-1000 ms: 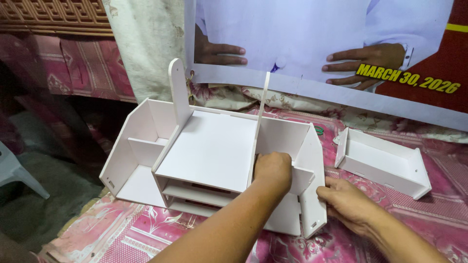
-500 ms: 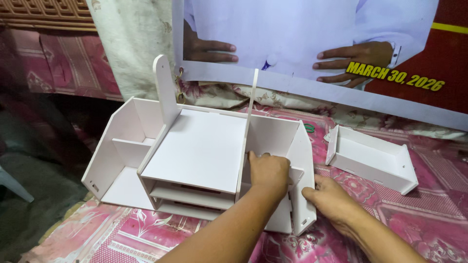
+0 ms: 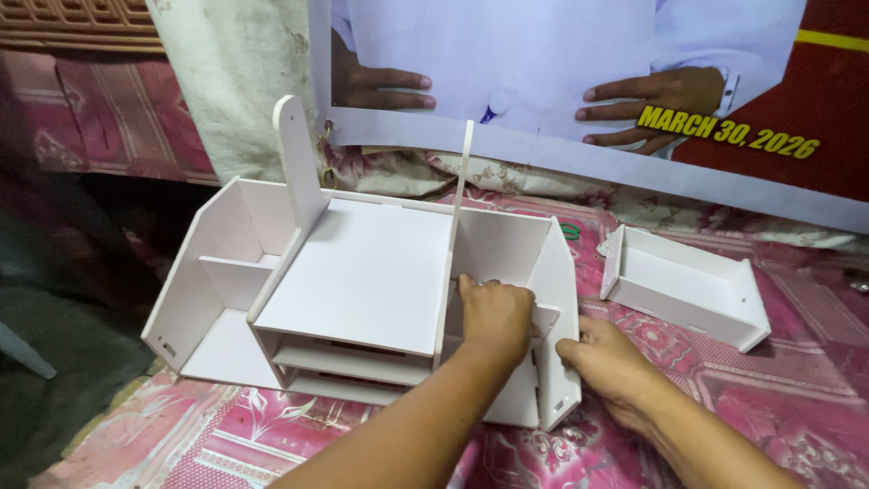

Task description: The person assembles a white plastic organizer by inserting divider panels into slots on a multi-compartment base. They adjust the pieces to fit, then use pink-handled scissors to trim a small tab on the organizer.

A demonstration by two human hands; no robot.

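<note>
Pink floral cloth [image 3: 724, 398], perhaps bedding, under white organizer [image 3: 362, 281]

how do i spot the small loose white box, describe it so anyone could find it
Start at the big white shelf unit on the pink patterned cloth. Look to its right, below the poster: the small white box lies alone, open-topped, touched by neither hand.
</note>
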